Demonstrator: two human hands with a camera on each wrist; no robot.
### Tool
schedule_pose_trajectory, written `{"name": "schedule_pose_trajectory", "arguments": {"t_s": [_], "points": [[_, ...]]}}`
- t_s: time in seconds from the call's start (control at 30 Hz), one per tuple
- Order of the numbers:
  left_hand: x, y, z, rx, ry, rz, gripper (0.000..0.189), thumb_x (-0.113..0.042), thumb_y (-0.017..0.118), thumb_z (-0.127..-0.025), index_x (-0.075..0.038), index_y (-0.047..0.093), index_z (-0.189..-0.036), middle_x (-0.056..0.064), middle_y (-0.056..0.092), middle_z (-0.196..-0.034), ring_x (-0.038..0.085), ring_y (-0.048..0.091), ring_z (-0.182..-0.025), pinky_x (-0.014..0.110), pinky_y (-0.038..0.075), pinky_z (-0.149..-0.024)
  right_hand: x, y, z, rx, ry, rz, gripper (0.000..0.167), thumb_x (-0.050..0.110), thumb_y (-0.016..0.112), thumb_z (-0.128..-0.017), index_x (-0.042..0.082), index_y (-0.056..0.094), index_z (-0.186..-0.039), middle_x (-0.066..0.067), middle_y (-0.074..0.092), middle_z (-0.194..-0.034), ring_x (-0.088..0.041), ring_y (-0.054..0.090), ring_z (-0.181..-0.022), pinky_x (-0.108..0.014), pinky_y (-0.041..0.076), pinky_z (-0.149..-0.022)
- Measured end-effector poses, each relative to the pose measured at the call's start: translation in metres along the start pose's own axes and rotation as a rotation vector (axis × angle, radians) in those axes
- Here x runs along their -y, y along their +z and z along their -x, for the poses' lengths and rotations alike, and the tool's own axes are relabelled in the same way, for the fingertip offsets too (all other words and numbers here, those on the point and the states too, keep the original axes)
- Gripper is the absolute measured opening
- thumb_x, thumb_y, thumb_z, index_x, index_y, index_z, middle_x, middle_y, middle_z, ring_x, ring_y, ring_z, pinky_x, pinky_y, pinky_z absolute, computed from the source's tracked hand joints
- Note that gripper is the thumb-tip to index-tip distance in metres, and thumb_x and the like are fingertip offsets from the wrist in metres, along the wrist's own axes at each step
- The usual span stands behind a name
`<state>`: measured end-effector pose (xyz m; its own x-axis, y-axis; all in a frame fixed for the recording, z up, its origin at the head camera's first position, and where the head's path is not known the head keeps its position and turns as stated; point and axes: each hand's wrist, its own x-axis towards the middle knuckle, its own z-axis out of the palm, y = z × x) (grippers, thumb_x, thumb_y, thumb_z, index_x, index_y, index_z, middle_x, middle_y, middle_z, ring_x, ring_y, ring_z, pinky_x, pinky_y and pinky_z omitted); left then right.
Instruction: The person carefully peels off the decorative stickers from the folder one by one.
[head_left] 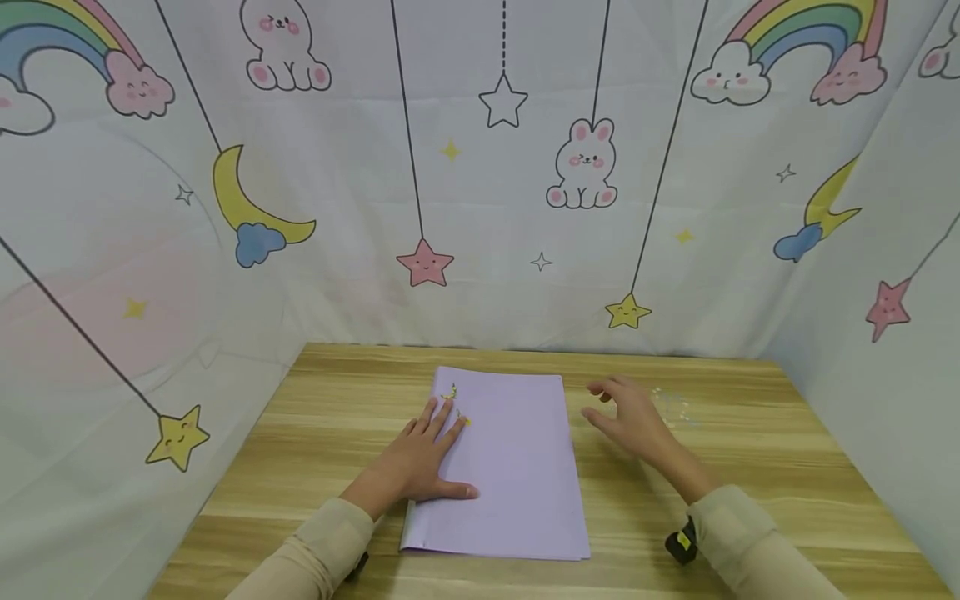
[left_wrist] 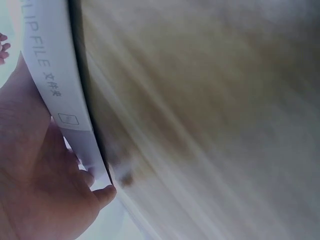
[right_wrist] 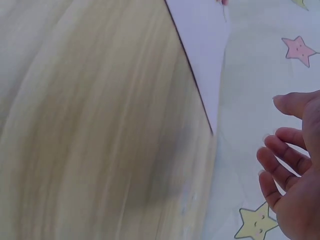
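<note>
A light purple file folder (head_left: 517, 467) lies closed on the wooden table, its spine toward the left. My left hand (head_left: 423, 458) rests on its left part, fingers spread and straight, thumb pointing right. Small yellow-green pieces (head_left: 451, 393) sit on the cover by the fingertips; they are too small to identify. In the left wrist view the white spine (left_wrist: 52, 65) shows printed "LIP FILE" lettering beside the hand. My right hand (head_left: 630, 419) hovers right of the folder, fingers loosely bent, holding nothing. The right wrist view shows this hand (right_wrist: 295, 165) apart from the folder's corner (right_wrist: 205, 75).
Tiny pale, shiny bits (head_left: 672, 407) lie scattered on the wooden table (head_left: 300, 467), just beyond the right hand. A white cloth (head_left: 510, 192) printed with stars, rabbits and rainbows hangs behind the table and along both sides.
</note>
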<state>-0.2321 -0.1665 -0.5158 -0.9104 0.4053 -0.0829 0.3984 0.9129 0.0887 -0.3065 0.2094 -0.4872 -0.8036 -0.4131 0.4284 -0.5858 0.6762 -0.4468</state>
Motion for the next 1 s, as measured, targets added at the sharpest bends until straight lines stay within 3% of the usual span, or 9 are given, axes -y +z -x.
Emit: {"name": "schedule_pose_trajectory", "arguments": {"t_s": [0.37, 0.8, 1.0], "points": [[0.005, 0.004, 0.002, -0.031, 0.011, 0.008, 0.120, -0.092, 0.054, -0.083, -0.012, 0.029, -0.169, 0.020, 0.011, -0.176, 0.042, 0.004, -0.162, 0.062, 0.025, -0.124, 0.025, 0.018, -0.017, 0.026, -0.039, -0.064, 0.043, 0.021, 0.084, -0.093, -0.002, 0.071, -0.127, -0.013, 0.071, -0.119, -0.032, 0.068, -0.107, -0.050, 0.056, -0.089], [-0.001, -0.001, 0.006, -0.003, -0.001, -0.017, 0.115, -0.092, 0.053, -0.084, -0.016, 0.033, -0.168, 0.018, 0.013, -0.176, 0.042, 0.007, -0.162, 0.060, 0.027, -0.124, 0.046, 0.040, -0.030, 0.040, -0.071, -0.132, 0.037, 0.019, 0.085, -0.092, 0.001, 0.073, -0.123, -0.010, 0.071, -0.116, -0.027, 0.068, -0.103, -0.046, 0.057, -0.088], [-0.004, -0.001, 0.007, 0.003, -0.006, -0.005, 0.112, -0.093, 0.052, -0.083, -0.022, 0.035, -0.168, 0.018, 0.011, -0.177, 0.042, 0.005, -0.162, 0.061, 0.026, -0.125, 0.053, 0.055, -0.037, 0.093, -0.051, -0.184, 0.036, 0.019, 0.083, -0.093, 0.003, 0.073, -0.123, -0.011, 0.072, -0.117, -0.024, 0.066, -0.102, -0.043, 0.058, -0.087]]}}
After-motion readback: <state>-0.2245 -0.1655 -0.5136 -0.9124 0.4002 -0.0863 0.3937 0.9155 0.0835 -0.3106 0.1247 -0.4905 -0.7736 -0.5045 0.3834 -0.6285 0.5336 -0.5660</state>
